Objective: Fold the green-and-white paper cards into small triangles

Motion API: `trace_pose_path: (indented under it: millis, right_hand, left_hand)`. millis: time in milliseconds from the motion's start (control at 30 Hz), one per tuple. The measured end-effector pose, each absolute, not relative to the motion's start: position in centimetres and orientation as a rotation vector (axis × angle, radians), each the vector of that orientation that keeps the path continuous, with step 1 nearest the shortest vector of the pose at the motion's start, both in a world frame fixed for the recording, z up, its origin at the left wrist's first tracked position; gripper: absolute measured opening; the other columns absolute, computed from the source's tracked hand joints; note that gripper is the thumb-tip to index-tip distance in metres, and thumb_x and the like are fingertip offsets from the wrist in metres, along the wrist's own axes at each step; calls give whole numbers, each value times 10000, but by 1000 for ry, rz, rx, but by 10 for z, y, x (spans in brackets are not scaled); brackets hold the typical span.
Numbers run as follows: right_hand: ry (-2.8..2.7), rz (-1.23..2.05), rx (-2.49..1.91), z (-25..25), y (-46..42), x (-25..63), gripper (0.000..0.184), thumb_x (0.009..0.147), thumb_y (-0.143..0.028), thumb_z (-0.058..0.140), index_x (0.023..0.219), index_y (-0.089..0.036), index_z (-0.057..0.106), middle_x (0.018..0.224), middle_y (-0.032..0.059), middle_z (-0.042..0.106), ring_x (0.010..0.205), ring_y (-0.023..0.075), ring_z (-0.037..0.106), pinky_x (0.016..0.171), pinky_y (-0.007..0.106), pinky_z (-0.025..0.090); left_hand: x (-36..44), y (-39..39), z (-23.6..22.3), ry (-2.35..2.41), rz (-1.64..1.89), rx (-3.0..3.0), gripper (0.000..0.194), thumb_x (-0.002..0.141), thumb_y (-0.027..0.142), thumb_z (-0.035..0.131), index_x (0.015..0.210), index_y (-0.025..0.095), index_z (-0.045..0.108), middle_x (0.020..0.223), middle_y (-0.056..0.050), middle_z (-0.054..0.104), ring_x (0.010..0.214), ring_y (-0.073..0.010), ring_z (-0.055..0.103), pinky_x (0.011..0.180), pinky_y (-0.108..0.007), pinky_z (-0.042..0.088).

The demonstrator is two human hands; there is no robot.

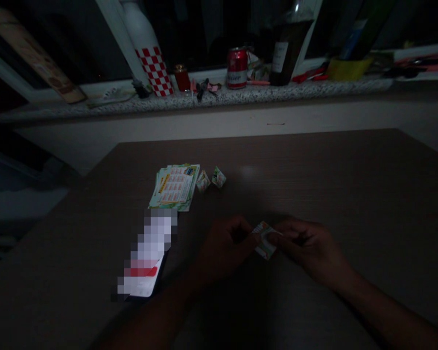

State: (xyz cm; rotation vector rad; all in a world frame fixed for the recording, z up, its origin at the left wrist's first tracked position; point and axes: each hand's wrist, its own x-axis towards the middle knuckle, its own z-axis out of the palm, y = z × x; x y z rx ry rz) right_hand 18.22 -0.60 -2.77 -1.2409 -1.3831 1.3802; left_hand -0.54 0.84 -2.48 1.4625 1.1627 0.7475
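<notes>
A small folded piece of printed paper [265,247] is pinched between both hands above the dark table. My left hand [229,243] grips its left edge with thumb and fingers. On the opposite side, my right hand [310,245] has its thumb and fingers closed on the right edge. Farther off lie two small folded paper shapes, one [203,182] beside the other [218,178]. Just left of them is a stack of printed paper sheets [175,187] in green and white with rows of red print.
A phone with a lit screen [146,262] lies left of my left forearm. The wooden table [314,175] reaches to a wall below a speckled windowsill [204,99]. Along the sill stand a checkered bottle [151,58], a red can [237,68], a dark bottle [282,53] and a yellow container [348,69].
</notes>
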Motion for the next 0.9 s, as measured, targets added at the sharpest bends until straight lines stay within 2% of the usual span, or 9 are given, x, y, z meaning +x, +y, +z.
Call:
trace_pose_path:
  millis: [167,300,500,667,800,900]
  right_hand:
    - [-1415,1339,-1263,-27,-6,183,160,746,-334,709,723,-177,692,611,9,696,529,117,608,489,204,467]
    - [-1364,1361,-1234,-29,-5,182,166,763,-340,695,819,-184,687,678,15,709,582,122,632,535,212,491]
    - [-1206,1224,-1283,-32,-2,182,257,686,-354,749,845,-185,637,569,-25,626,505,115,582,502,227,490]
    - [-1186,1277,-1248,-30,-2,181,259,708,-369,732,860,-184,632,646,5,677,564,129,620,534,232,505]
    - [-1205,1242,-1261,-31,-3,182,205,716,-330,741,793,-185,619,614,-8,660,550,119,607,533,221,497]
    - [-1205,1245,-1258,-32,-3,182,180,727,-313,738,766,-195,609,623,-8,667,560,127,621,530,225,506]
  left_hand:
    - [-5,8,-28,1087,785,1400,199,799,330,647,742,146,596,697,-10,616,640,-126,558,595,-230,420]
    - [-5,10,-30,1089,780,1361,198,772,320,661,713,149,578,678,2,591,616,-118,536,575,-223,401]
    - [-5,8,-30,1047,560,1412,211,751,331,658,676,144,593,607,18,554,554,-104,488,504,-207,333]
    - [-6,8,-33,1023,618,1336,226,765,349,648,760,124,641,643,-7,601,569,-119,526,515,-215,365]
    - [-7,10,-33,977,625,1337,234,807,355,628,832,123,642,695,-22,620,603,-123,553,545,-218,402]
    - [-6,10,-27,969,747,1361,243,803,308,654,987,158,603,849,-33,653,732,-144,605,623,-224,456]
